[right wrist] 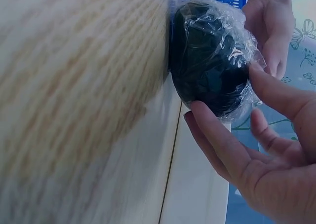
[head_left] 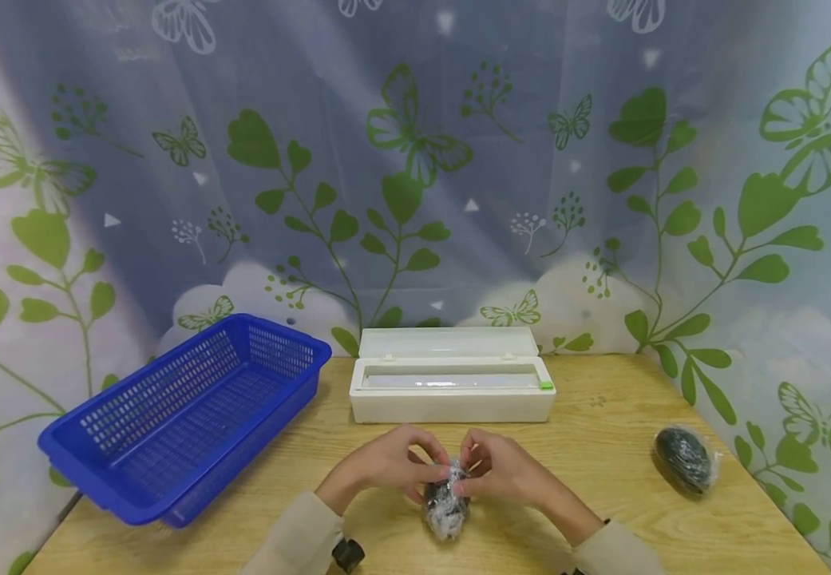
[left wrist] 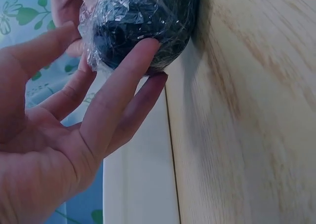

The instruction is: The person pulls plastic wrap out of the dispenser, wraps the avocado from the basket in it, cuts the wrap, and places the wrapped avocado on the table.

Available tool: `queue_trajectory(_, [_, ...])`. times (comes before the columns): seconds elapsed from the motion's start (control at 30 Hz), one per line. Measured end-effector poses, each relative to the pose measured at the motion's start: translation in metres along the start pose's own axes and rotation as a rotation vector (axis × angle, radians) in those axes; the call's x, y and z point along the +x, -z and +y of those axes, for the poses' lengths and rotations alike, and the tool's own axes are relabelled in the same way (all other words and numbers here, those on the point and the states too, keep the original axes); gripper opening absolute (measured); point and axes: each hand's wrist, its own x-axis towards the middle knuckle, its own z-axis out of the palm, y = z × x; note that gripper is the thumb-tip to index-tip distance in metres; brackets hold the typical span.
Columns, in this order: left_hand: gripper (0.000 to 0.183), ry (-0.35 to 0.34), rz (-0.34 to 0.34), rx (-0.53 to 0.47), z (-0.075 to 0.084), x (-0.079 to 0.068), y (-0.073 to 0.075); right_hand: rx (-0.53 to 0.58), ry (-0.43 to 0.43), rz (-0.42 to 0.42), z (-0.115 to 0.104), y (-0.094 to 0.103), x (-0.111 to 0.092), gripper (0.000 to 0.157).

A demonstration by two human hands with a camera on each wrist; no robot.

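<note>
A dark green, egg-shaped fruit (head_left: 446,511) wrapped in clear cling film rests on the table between both hands. It looks like an avocado. My left hand (head_left: 404,463) holds its left side, thumb and fingers curved at the crinkled film (left wrist: 118,12). From the other side my right hand (head_left: 497,471) grips it, with the thumb on the gathered film and fingertips (right wrist: 200,108) against the dark skin. A second film-wrapped dark fruit (head_left: 684,459) lies apart, at the table's right side.
Behind the hands stands a white cling film box (head_left: 451,407), its lid (head_left: 448,343) raised and a film roll (head_left: 451,380) inside. A blue plastic basket (head_left: 243,451) sits on the left of the wooden table (head_left: 595,431). A patterned curtain (head_left: 501,176) hangs close behind the table.
</note>
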Motion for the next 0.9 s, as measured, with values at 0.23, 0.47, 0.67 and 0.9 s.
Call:
queue_trajectory(0.23, [0.016, 0.012, 0.031, -0.027, -0.0019, 0.0012, 0.0003, 0.001, 0.086, -0.019, -0.0008, 0.0011, 0.0007, 0.018])
queue_trajectory(0.47, [0.014, 0.02, 0.038, -0.031, -0.0044, 0.0002, 0.0005, 0.018, 0.062, -0.056, -0.0011, 0.0009, -0.0005, 0.017])
queue_trajectory(0.67, [0.011, 0.048, 0.04, -0.044, -0.0042, 0.0001, -0.0006, 0.088, -0.018, -0.059, 0.002, -0.0029, -0.0005, 0.023])
queue_trajectory(0.9, [0.008, 0.035, 0.043, -0.027, -0.0041, 0.0026, -0.0012, 0.18, -0.117, -0.048, 0.0018, -0.0041, -0.0017, 0.029])
